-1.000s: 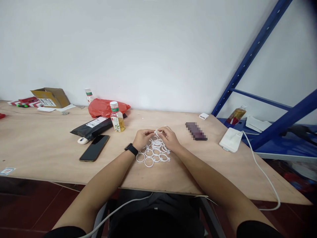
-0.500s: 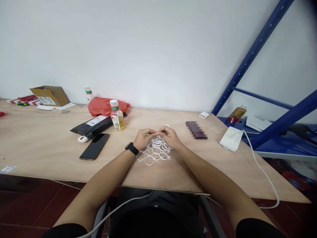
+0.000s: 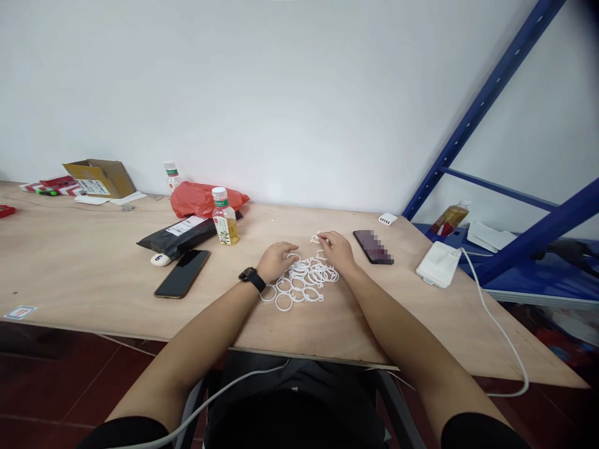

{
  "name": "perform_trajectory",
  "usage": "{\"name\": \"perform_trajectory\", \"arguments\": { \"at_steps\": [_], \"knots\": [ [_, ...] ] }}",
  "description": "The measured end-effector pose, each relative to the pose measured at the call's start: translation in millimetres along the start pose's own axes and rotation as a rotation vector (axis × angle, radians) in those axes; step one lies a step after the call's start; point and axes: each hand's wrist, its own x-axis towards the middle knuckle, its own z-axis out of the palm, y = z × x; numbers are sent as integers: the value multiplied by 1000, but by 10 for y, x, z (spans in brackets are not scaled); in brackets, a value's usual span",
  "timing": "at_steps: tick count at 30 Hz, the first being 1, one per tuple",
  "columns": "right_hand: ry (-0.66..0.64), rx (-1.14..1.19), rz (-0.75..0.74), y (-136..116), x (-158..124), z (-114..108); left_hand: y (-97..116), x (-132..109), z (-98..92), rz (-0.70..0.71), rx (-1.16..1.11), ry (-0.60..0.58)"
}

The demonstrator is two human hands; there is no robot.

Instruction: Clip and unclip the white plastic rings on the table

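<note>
A loose pile of thin white plastic rings [image 3: 298,284], several with small tabs, lies on the wooden table in front of me. My left hand [image 3: 276,260], with a black watch on its wrist, rests at the pile's left edge. Its thumb and fingers are apart and hold nothing. Beyond the pile, my right hand [image 3: 337,251] is closed in a pinch at a white ring [image 3: 315,237]. Its fingertips cover part of that ring. Another ring shows partly below the right fingers.
Left of the pile are a phone [image 3: 181,274], a black parcel [image 3: 180,236], a drink bottle [image 3: 225,218] and a red bag [image 3: 196,198]. To the right lie a second phone [image 3: 373,246] and a white power bank [image 3: 438,264] with a cable. A blue metal rack [image 3: 482,112] stands at right.
My hands, pinched together above the pile before, have separated. The right moved away and to the right, to the far ring. The left has opened beside the pile. The view shifted slightly.
</note>
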Motion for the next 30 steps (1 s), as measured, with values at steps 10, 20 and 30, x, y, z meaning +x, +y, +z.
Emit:
{"name": "perform_trajectory", "arguments": {
  "at_steps": [10,20,30],
  "knots": [
    [-261,-73,-54,266,2,-36,2,-35,-20,80,227,-208],
    [-438,-121,-52,225,-66,-115,17,-38,-32,85,218,-173],
    [-155,439,74,-482,-150,51,80,-2,-24,141,106,6]
  ]
}}
